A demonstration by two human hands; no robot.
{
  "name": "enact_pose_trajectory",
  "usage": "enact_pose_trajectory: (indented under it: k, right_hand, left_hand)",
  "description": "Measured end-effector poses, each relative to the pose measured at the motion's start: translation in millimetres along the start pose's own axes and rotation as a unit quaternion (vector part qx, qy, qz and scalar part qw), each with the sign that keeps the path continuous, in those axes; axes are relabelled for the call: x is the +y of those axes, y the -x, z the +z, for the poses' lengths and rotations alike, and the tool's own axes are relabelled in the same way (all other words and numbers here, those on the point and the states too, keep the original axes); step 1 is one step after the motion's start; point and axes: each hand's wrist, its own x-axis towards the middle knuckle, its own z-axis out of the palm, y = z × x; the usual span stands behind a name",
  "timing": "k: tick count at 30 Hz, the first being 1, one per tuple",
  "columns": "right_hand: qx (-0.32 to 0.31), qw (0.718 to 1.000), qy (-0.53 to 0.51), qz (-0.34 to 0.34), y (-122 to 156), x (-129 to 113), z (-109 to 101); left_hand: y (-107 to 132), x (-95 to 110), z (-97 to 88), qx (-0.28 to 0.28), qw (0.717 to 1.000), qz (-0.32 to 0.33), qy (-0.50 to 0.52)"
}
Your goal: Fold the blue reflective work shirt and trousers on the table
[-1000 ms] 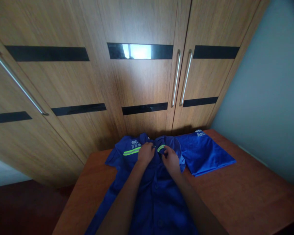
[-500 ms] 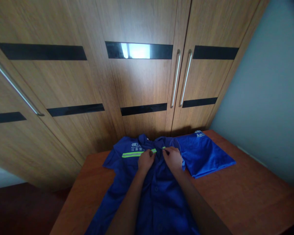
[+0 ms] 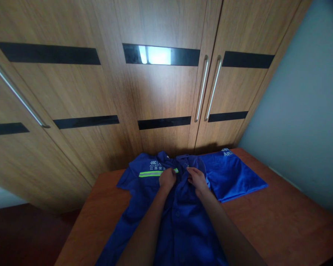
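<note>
A blue work shirt [image 3: 180, 221] with a yellow-green reflective stripe and white lettering lies spread, front up, on a brown wooden table [image 3: 280, 221]. My left hand [image 3: 167, 177] is closed, pinching the shirt's front edge just below the collar. My right hand [image 3: 197, 178] is closed too, gripping the opposite front edge beside it. The two hands are a few centimetres apart at the upper chest. Buttons run down the front below them.
A second blue garment [image 3: 233, 175], folded flat, lies to the right of the shirt near the table's back edge. Wooden wardrobe doors [image 3: 161, 92] with metal handles stand right behind the table. A grey wall is at the right.
Both hands have shifted slightly down the shirt front from the collar, uncovering more of the stripe and lettering. The view tilted a little.
</note>
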Motion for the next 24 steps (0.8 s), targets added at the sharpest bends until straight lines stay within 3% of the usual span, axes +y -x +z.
enact_pose_trajectory:
  k: [6, 12, 17, 24]
  right_hand:
    - [-0.027, 0.999, -0.017, 0.012, 0.2, -6.0, 3.2]
    - [-0.081, 0.996, -0.035, 0.008, 2.5, -11.3, 17.6]
    - [-0.11, 0.993, -0.029, -0.014, 8.7, -13.0, 26.2]
    - [-0.101, 0.993, 0.011, -0.063, 10.3, -8.4, 32.4]
  left_hand:
    - [4.2, -15.1, -12.6, 0.047, 0.982, 0.04, 0.178]
    - [21.3, -15.7, -14.4, 0.095, 0.948, 0.055, 0.299]
    - [26.6, -11.6, -11.6, 0.126, 0.935, 0.068, 0.324]
    - [28.2, -6.2, -18.7, 0.128, 0.941, 0.085, 0.3]
